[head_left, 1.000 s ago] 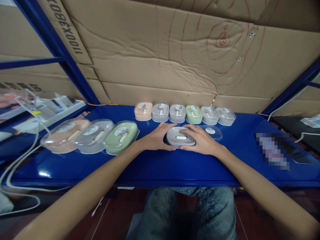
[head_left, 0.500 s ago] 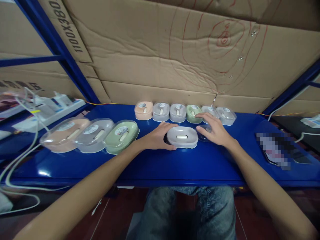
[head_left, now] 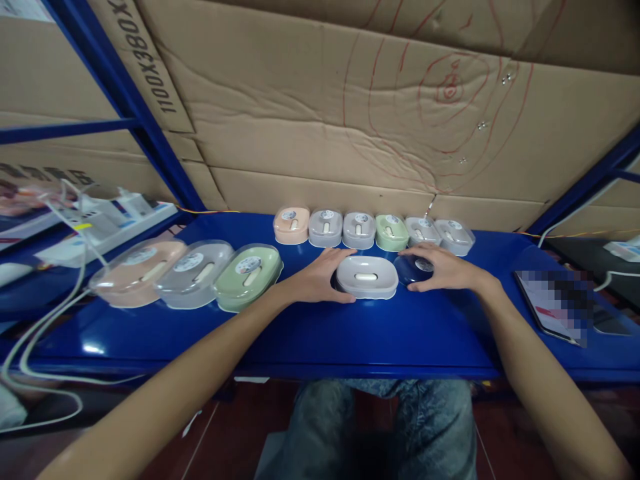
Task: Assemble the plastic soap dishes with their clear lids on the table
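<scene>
A light grey oval soap box sits without a lid in the middle of the blue tabletop, a small white piece in its centre. My left hand grips its left end, thumb at the near side and fingers at the far side. Just right of the box, a clear lid with a round sticker lies on the table. My right hand is closed around that lid's right side, thumb near and fingers far. The blue table shows through the lid.
Lidded soap boxes in peach, grey and green stand along the back, including a peach one. Three larger-looking ones, among them a green box, are at the left. A phone lies right; a power strip and white cables are far left.
My right hand has come down from above the clear lid and closed around it. My left hand stays on the grey soap box. The view has shifted slightly.
</scene>
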{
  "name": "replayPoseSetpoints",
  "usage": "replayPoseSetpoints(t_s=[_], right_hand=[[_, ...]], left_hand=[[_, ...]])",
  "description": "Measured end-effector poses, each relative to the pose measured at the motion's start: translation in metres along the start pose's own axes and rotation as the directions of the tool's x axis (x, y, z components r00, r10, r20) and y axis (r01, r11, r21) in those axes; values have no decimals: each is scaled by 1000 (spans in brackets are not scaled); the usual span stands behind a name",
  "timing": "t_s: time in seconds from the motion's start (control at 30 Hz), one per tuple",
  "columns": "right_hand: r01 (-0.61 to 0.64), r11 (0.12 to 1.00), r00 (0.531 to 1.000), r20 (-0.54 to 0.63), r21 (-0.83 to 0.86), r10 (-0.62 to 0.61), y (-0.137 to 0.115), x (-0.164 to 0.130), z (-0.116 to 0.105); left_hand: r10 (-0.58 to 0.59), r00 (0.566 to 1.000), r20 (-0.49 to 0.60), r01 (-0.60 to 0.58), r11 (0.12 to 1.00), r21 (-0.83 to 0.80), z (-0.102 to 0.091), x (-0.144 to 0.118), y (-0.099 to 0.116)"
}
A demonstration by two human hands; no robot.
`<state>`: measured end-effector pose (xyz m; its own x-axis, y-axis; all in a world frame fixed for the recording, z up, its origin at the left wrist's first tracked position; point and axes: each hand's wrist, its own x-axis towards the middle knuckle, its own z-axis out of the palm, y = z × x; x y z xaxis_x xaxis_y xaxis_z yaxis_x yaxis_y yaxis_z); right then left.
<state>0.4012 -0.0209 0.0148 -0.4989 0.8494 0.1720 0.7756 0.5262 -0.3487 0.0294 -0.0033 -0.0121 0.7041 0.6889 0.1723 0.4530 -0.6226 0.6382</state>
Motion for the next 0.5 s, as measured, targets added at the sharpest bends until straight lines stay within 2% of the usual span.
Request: replayPoseSetpoints(t_s=[0.1, 0.17, 0.27, 0.37, 0.43, 0.5], right_hand=[[-14, 1000, 1000, 11, -14, 14, 2, 0, -1], [-13, 1000, 999, -30, 12, 13, 1, 1, -1], [-17, 996, 984, -174, 93, 33, -6, 4, 2], [-4, 989, 931, -361, 148, 58, -21, 8, 10], [62, 987, 900, -436, 148, 9, -35, 11, 18], [166, 979, 883, -460, 120, -93, -50, 14, 26]], left_hand=[[-17, 1000, 7, 17, 1000, -2, 0, 0, 0], [-19, 1000, 7, 19, 1000, -2, -1, 0, 1], [-19, 1000, -2, 19, 1000, -4, 0, 0, 2], [-44, 999, -6, 44, 999, -7, 3, -1, 3], [-59, 998, -13, 59, 998, -11, 7, -2, 4], [-47, 999, -27, 46, 999, -15, 11, -2, 6]])
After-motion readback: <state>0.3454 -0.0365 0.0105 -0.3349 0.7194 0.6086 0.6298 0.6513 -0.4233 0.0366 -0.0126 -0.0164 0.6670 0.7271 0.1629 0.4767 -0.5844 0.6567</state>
